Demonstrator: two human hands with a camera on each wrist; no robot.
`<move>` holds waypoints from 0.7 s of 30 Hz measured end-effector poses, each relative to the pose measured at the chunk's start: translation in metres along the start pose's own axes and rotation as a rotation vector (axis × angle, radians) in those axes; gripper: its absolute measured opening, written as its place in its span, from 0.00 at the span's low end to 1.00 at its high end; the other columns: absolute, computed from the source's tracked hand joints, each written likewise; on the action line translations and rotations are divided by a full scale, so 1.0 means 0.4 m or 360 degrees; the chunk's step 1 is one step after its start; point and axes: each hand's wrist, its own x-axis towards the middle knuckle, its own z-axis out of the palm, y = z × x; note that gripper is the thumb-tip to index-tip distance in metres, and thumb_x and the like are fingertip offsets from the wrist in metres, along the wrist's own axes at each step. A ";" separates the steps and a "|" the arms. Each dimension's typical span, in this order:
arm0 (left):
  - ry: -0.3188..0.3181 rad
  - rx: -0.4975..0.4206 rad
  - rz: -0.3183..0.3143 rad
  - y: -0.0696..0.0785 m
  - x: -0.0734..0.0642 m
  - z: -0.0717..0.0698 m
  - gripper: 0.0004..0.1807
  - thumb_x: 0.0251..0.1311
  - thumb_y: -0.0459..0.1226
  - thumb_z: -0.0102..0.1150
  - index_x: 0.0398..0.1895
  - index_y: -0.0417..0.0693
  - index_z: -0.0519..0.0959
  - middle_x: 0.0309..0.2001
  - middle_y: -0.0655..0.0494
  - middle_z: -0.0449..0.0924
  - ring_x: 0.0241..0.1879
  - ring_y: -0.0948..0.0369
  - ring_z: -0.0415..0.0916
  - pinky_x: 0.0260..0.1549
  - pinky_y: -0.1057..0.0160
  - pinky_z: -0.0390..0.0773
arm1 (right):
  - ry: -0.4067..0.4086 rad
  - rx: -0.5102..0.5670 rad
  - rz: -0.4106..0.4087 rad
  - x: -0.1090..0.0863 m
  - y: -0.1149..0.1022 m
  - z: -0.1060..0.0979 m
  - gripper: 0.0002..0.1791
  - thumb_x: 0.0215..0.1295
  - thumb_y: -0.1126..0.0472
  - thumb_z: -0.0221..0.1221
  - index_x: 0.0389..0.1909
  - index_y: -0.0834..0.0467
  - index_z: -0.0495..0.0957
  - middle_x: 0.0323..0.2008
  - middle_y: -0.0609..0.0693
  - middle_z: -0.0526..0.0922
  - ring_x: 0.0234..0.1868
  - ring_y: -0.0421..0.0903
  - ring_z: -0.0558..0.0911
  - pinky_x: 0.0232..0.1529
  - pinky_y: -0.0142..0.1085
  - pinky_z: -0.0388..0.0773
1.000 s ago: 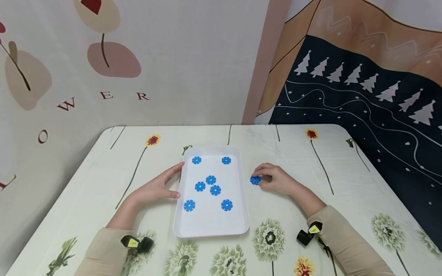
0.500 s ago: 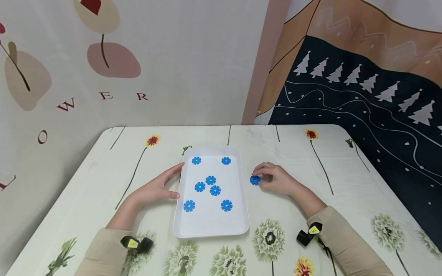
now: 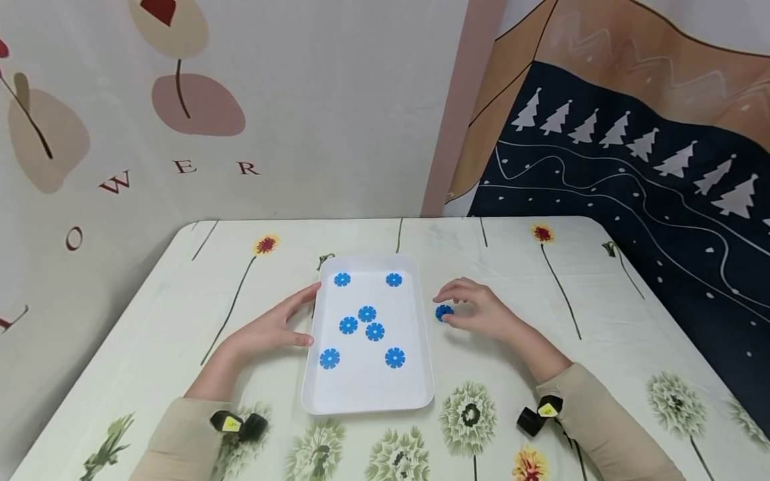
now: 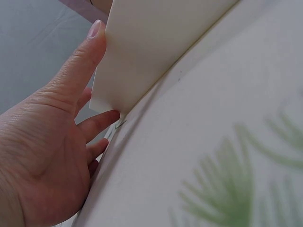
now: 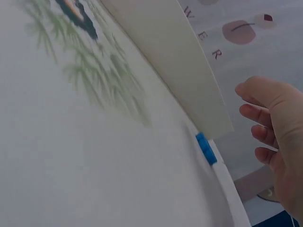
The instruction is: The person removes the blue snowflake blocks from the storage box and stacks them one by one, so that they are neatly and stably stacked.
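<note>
A white rectangular tray (image 3: 361, 389) lies on the table with several blue notched plastic discs (image 3: 375, 332) in it. Some are near its corners and a small cluster sits mid-tray. One more blue disc (image 3: 441, 310) lies on the tablecloth just right of the tray; the right wrist view shows this disc (image 5: 206, 148) flat and loose. My right hand (image 3: 478, 310) hovers over it, thumb and fingers apart, holding nothing. My left hand (image 3: 271, 331) touches the tray's left side with spread fingers. The thumb (image 4: 78, 66) is against the tray wall (image 4: 142, 52).
A flower-print cloth (image 3: 499, 414) covers the table. Behind it hangs a pale printed curtain (image 3: 337, 120), and a dark tree-patterned cloth (image 3: 601, 180) is at the right. Black wrist cameras (image 3: 531, 418) sit on both sleeves.
My right thumb and fingers have parted from the blue disc beside the tray, which stays on the table. The left hand and tray have not moved.
</note>
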 end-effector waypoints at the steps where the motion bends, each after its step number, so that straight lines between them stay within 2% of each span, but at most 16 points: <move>1: 0.0000 0.0003 0.0000 0.000 0.000 0.000 0.55 0.46 0.42 0.75 0.76 0.55 0.51 0.73 0.46 0.50 0.72 0.45 0.40 0.63 0.34 0.41 | -0.0003 -0.0006 -0.0013 0.002 -0.003 0.003 0.15 0.50 0.77 0.67 0.41 0.70 0.81 0.42 0.62 0.80 0.40 0.60 0.76 0.37 0.50 0.75; 8: 0.0003 0.0010 -0.0002 -0.003 0.002 0.001 0.56 0.45 0.43 0.75 0.76 0.56 0.51 0.73 0.46 0.51 0.72 0.45 0.40 0.63 0.34 0.41 | -0.0030 -0.0025 -0.0043 0.013 0.008 0.037 0.16 0.50 0.69 0.70 0.43 0.64 0.83 0.44 0.53 0.81 0.48 0.50 0.77 0.48 0.39 0.75; 16: -0.0002 0.0001 0.0005 -0.003 0.000 -0.001 0.55 0.46 0.43 0.75 0.76 0.54 0.51 0.73 0.44 0.50 0.72 0.44 0.40 0.62 0.33 0.42 | -0.0079 0.0103 -0.0180 0.050 -0.037 0.082 0.18 0.51 0.66 0.71 0.44 0.64 0.82 0.44 0.50 0.81 0.48 0.46 0.77 0.46 0.37 0.76; 21: -0.0010 -0.0004 0.0013 -0.002 -0.001 -0.002 0.56 0.46 0.42 0.75 0.76 0.53 0.50 0.73 0.44 0.50 0.72 0.44 0.40 0.62 0.33 0.41 | -0.0171 0.0102 -0.0170 0.072 -0.077 0.117 0.20 0.51 0.62 0.72 0.46 0.64 0.82 0.45 0.50 0.82 0.49 0.44 0.76 0.45 0.39 0.76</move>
